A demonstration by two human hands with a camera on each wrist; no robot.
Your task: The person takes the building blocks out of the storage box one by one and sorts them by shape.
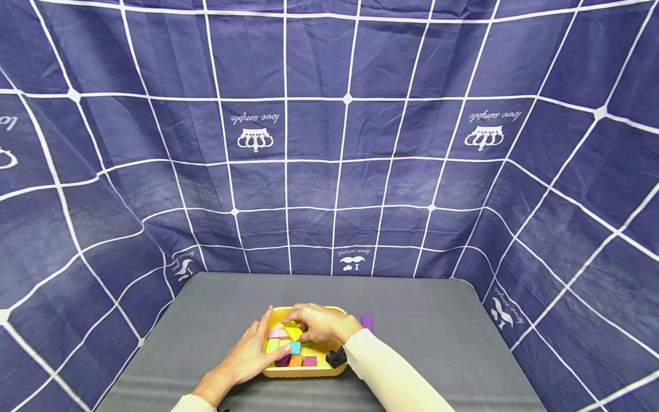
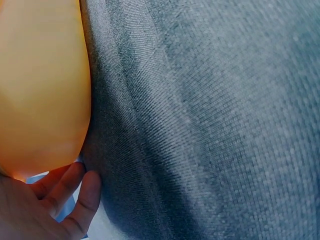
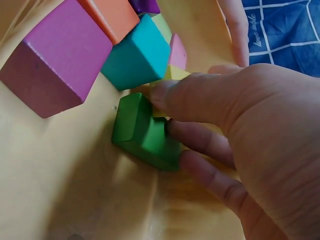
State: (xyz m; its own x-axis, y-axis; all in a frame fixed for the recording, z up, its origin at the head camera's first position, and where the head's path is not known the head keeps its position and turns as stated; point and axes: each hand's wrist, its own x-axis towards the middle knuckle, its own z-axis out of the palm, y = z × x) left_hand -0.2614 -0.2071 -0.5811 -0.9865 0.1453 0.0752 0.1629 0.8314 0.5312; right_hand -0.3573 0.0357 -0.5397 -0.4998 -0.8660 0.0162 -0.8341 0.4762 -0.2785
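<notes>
A yellow plastic bin point(image 1: 304, 372) holds several coloured blocks. My left hand point(image 1: 252, 349) grips its left side, fingers along the outside and thumb reaching over the inside near a blue block point(image 1: 294, 347). In the left wrist view, bent fingers point(image 2: 90, 192) lie by the bin's wall point(image 2: 45, 90). My right hand point(image 1: 321, 323) is inside the bin and pinches a yellow block point(image 1: 292, 332). In the right wrist view the thumb presses that yellow block point(image 3: 176, 73), partly hidden by the hand. Two lower fingers are close to a green notched block point(image 3: 142, 132).
Orange point(image 3: 110, 20) and magenta point(image 3: 60, 55) blocks lie near the bin's front wall. A purple block point(image 1: 367, 322) lies outside, right of the bin, on the grey table point(image 1: 437, 343). Blue gridded cloth point(image 1: 319, 131) hangs behind and at both sides. A black device point(image 1: 336, 357) is at my right wrist.
</notes>
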